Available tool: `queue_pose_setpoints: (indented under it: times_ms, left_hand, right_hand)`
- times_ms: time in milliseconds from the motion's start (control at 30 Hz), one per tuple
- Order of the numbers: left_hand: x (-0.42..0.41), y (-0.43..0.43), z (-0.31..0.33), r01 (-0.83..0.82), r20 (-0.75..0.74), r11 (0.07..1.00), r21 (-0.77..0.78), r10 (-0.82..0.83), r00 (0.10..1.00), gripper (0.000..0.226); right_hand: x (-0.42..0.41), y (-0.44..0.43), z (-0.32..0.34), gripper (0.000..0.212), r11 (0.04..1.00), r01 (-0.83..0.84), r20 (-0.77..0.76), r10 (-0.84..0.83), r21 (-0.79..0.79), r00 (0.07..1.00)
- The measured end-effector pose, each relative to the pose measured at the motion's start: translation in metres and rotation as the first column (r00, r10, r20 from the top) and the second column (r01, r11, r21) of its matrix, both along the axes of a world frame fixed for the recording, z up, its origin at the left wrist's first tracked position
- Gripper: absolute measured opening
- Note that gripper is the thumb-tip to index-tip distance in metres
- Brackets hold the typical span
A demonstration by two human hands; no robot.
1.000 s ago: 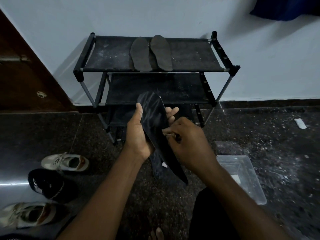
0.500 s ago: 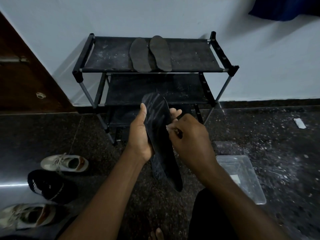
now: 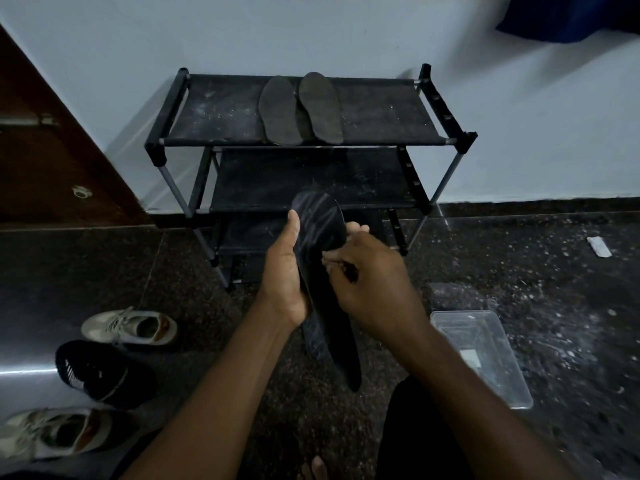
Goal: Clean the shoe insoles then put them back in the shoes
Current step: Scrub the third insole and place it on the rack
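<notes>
Insole (image 3: 320,230) steeper now, left grip (image 3: 282,271) around it, right grip (image 3: 374,289) pinching edge; pale scrap (image 3: 470,359) in tub (image 3: 498,348)

Shoe rack (image 3: 194,109) ahead, shoes (image 3: 130,328) left, tub (image 3: 502,368) right

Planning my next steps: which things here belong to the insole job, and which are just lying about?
Job: held insole, in left hand and right hand; two insoles on the rack; two beige sneakers; black shoe.
Lying about: clear tub (use unclear); white scrap; blue cloth.
</notes>
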State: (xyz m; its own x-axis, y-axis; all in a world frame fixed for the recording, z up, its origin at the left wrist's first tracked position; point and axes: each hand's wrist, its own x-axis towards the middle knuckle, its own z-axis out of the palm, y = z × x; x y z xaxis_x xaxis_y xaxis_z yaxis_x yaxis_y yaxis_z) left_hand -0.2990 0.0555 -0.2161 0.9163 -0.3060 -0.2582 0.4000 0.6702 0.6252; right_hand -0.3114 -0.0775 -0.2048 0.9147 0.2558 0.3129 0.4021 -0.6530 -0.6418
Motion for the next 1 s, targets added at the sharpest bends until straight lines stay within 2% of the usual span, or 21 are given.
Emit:
queue_pose_setpoints:
  times_ms: [133,300,400,567,733,900,1000]
  left_hand:
    - [0.0009,0.003,-0.0011,-0.032,-0.004,0.999,-0.025,0.032,0.999,0.082]
    - [0.0024,0.0016,-0.0041,-0.014,-0.008,1.0,0.011,0.014,1.0,0.085]
    - [0.0023,0.0032,-0.0032,0.002,-0.007,1.0,0.005,-0.002,1.0,0.085]
    - [0.0004,-0.0006,-0.0027,0.027,-0.013,0.999,0.022,-0.027,1.0,0.083]
    - [0.0038,0.0048,-0.0064,0.001,-0.027,1.0,-0.005,-0.001,1.0,0.084]
    - [0.0031,0.0011,-0.0064,0.016,-0.014,1.0,-0.011,-0.016,1.0,0.085]
    - [0.0016,-0.0002,-0.0059,0.032,-0.026,0.999,-0.031,-0.033,0.999,0.083]
  right_hand:
    - [-0.0009,-0.0038,0.0022,0.022,0.994,-0.107,-0.057,0.106,-0.012,0.993]
    - [0.0032,-0.0057,0.0027,0.013,0.983,-0.116,-0.088,0.104,-0.144,0.991]
    - [0.0041,-0.0081,0.0015,0.012,0.982,-0.079,-0.087,0.065,-0.171,0.994]
    - [0.0038,-0.0065,0.0015,0.015,0.975,0.09,0.081,-0.074,-0.205,0.994]
    - [0.0027,-0.0075,0.0004,0.015,0.971,-0.047,-0.019,0.043,-0.235,0.999]
    - [0.0036,-0.0077,0.0005,0.011,0.969,0.091,0.074,-0.076,-0.229,0.994]
    - [0.0041,-0.0012,-0.0006,0.014,0.982,0.006,0.014,-0.003,-0.186,1.0]
